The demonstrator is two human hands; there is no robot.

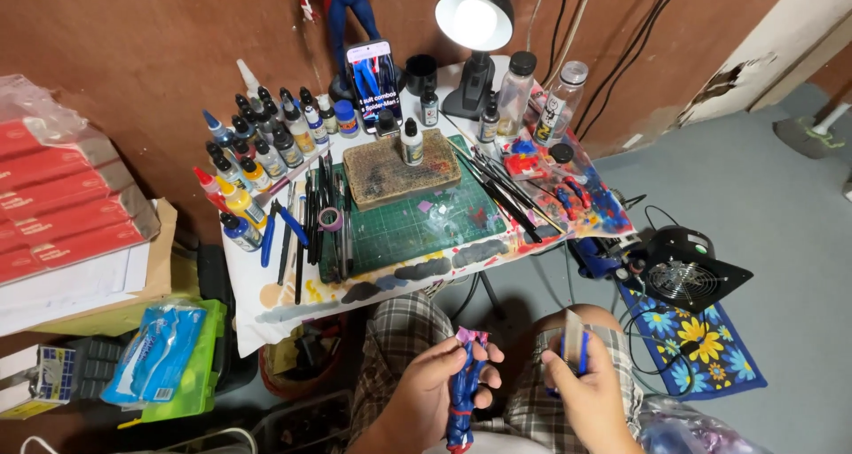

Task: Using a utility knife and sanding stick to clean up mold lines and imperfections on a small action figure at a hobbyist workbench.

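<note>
Brown walls backed our cluttered table (266, 299), where a green cutting mat (417, 228), rows of paint bottles (257, 152) and brushes (501, 188) lay under a lit desk lamp (475, 15). Near us, above our plaid shorts (399, 330), our left hand (435, 392) was closed around a blue and red action figure (463, 392), its long axis running near to far. Just right of it, not touching, our right hand (586, 387) pinched a small flat sanding pad (574, 339), upright.
</note>
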